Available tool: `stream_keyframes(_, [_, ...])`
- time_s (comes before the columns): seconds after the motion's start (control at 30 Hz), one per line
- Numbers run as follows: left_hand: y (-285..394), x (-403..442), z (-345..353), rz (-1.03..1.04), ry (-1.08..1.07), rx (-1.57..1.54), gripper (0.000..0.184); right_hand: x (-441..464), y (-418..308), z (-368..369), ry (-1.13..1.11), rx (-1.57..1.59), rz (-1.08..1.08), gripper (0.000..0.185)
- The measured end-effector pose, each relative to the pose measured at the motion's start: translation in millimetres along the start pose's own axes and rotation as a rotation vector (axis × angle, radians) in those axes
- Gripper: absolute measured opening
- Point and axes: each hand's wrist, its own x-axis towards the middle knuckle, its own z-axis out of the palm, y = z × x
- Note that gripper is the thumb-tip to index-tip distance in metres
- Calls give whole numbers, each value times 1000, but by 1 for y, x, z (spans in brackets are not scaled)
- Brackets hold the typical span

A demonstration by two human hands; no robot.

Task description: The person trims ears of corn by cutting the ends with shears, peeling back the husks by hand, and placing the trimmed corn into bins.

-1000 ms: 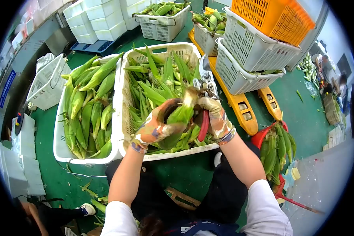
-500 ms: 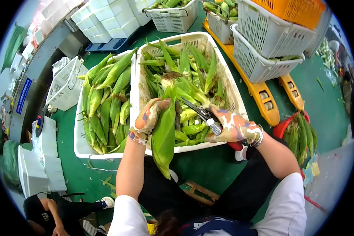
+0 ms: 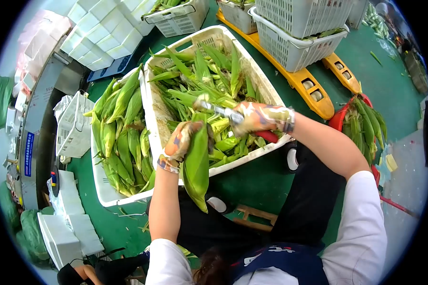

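My left hand [image 3: 179,142], in a camouflage-patterned glove, is closed around an ear of corn [image 3: 196,166] in green husk. The ear hangs with its pointed end down, over the near edge of a white crate [image 3: 151,102] filled with husk trimmings. Just above the ear's upper end, my gloved right hand [image 3: 261,118] grips pruning shears [image 3: 219,111]. Their metal part points left and a red handle shows under the hand; motion blurs the blades. Left of the trimmings, a second white crate [image 3: 100,183] holds several unhusked ears of corn [image 3: 123,133].
A red basket [image 3: 337,118] of green ears or husks sits at the right. Yellow pallet-truck forks [image 3: 314,102] lie beyond the crates, beside stacked grey crates [image 3: 290,50]. White foam boxes [image 3: 104,35] stand at back left. Another person's dark-clothed leg [image 3: 121,267] shows at lower left.
My right hand has moved the shears up and away from the ear's upper end, and the brown-tufted piece there no longer shows. My left hand keeps the ear. The whole view has turned slightly.
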Motion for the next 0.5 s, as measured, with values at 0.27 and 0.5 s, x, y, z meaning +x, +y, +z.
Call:
stream_keyframes(0.27, [1, 0, -72, 334, 647, -159, 35, -22, -2, 22, 60, 174, 144, 35])
stream_keyframes(0.5, [6, -4, -92, 762, 612, -846, 19, -32, -14, 85, -228, 566, 285, 40])
